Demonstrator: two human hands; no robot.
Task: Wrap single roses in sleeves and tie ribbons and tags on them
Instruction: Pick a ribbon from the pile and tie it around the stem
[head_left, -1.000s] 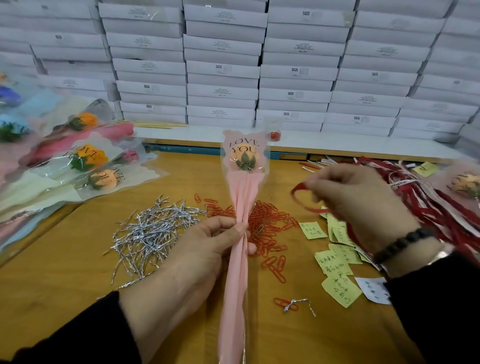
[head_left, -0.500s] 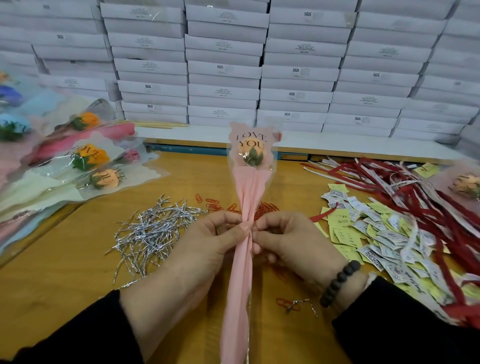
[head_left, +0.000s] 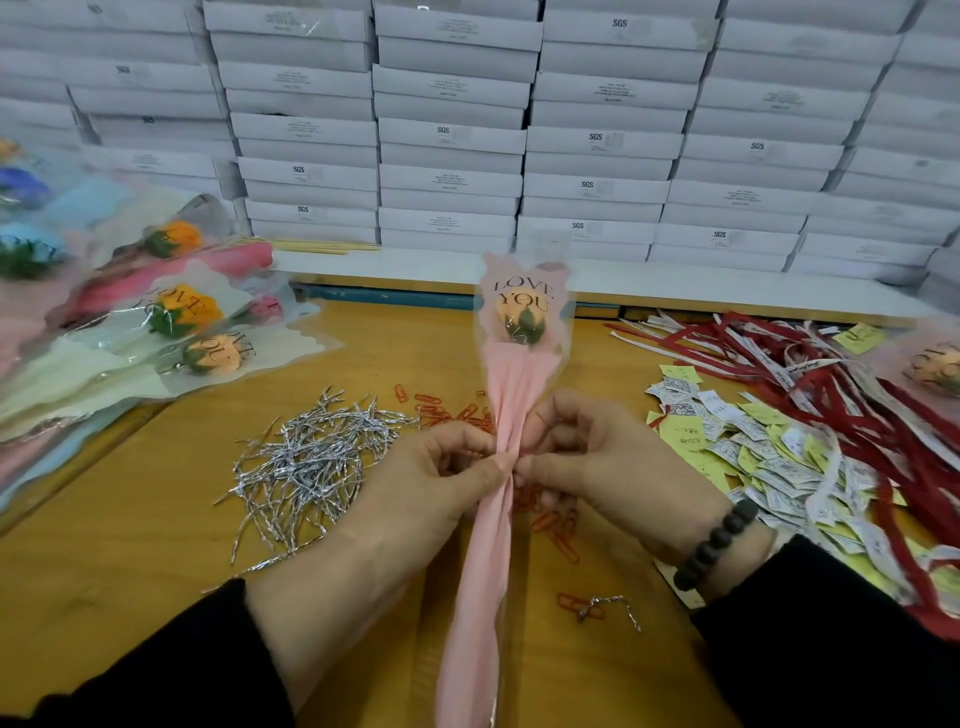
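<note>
A single peach rose (head_left: 521, 318) stands upright in a pink sleeve (head_left: 483, 571) with a clear top printed "LOVE YOU". My left hand (head_left: 421, 483) grips the gathered neck of the sleeve from the left. My right hand (head_left: 597, 467) pinches the same neck from the right, thumbs nearly touching. The red ribbon is hidden between my fingers. A pile of red ribbons (head_left: 831, 384) and paper tags (head_left: 769, 457) lies to the right on the wooden table (head_left: 130, 545).
Silver twist ties (head_left: 306, 457) lie heaped left of my hands, red paper clips (head_left: 556, 525) behind them. Wrapped roses (head_left: 171, 332) are stacked at the left. Another wrapped rose (head_left: 935, 364) sits far right. White boxes (head_left: 519, 130) wall the back.
My right hand carried a red ribbon in from the right and now pinches the sleeve's neck beside my left hand. The rose stays upright in the left hand's grip.
</note>
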